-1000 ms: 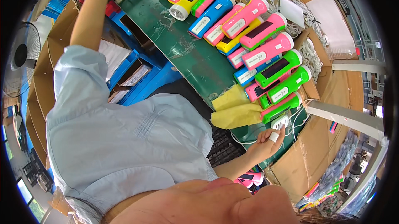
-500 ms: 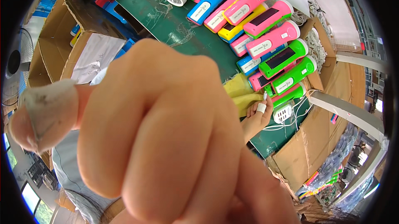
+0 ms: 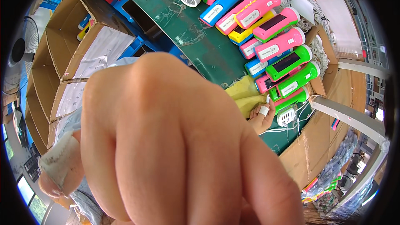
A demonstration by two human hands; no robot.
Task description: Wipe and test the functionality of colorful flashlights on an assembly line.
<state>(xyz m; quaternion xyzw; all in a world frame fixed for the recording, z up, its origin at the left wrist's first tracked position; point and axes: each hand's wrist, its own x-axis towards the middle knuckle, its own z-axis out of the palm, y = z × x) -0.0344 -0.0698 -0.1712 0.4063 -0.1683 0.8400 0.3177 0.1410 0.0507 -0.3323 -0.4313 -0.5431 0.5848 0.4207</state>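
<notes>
Very close to the camera, my left hand (image 3: 166, 141) fills the middle of the view, its knuckles up and its fingers curled down past the lower edge. Grubby white tape (image 3: 61, 160) wraps the digit that sticks out at its left; whatever its fingertips touch is hidden. Beyond it, my right hand (image 3: 261, 120) pinches a small white cable plug (image 3: 268, 98), and one of its fingers wears white tape (image 3: 263, 110). Next to that hand lie a green flashlight (image 3: 293, 84) and yellow cloth (image 3: 243, 95). The right forearm is hidden behind my left hand.
Pink, blue, yellow and green flashlights (image 3: 266, 52) lie in a row on the green bench (image 3: 191, 43). A white charging hub (image 3: 286, 118) with cables sits by the bench's right end. Cardboard boxes (image 3: 62, 37) and a fan (image 3: 18, 50) stand left; a grey post (image 3: 350, 114) crosses the right.
The curled left hand has shifted and its taped digit now sits lower and further right. The surroundings have slid slightly right and down in view. My right hand still pinches the plug.
</notes>
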